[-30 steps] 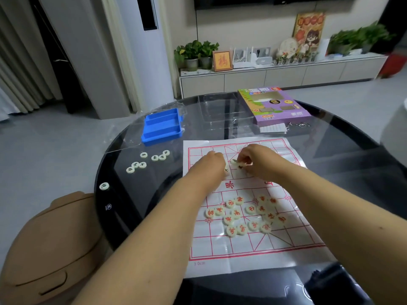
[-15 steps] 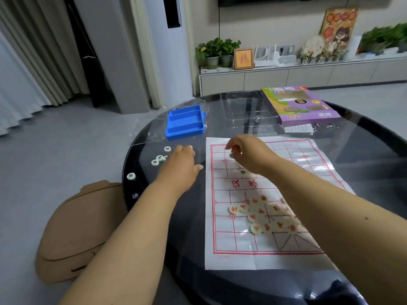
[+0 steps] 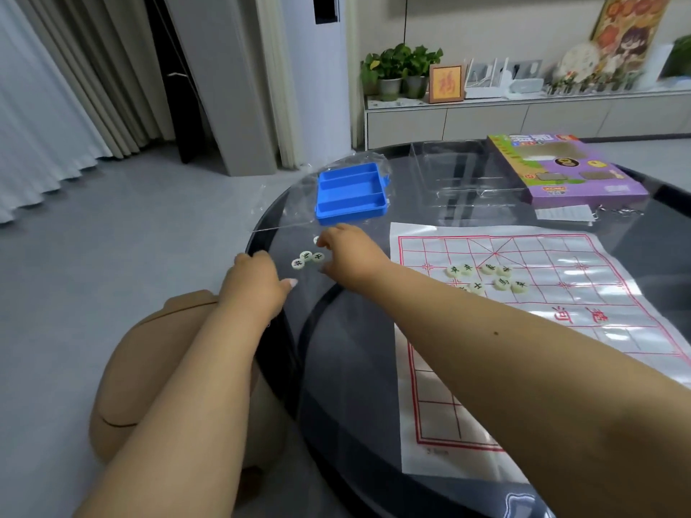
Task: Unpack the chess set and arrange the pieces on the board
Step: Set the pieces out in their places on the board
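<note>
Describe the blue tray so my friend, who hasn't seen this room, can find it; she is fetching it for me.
Start at the round dark glass table. On its far left part, beyond the loose white discs and left of the red-lined paper board, sits the blue tray on clear plastic wrap. It is the only bright blue thing there, shallow, with long compartments, unlike the purple box further right.

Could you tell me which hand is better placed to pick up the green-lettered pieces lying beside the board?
The right hand: its fingers already reach over the loose pieces on the glass table. The left hand sits at the table's edge, slightly short of them.
</note>
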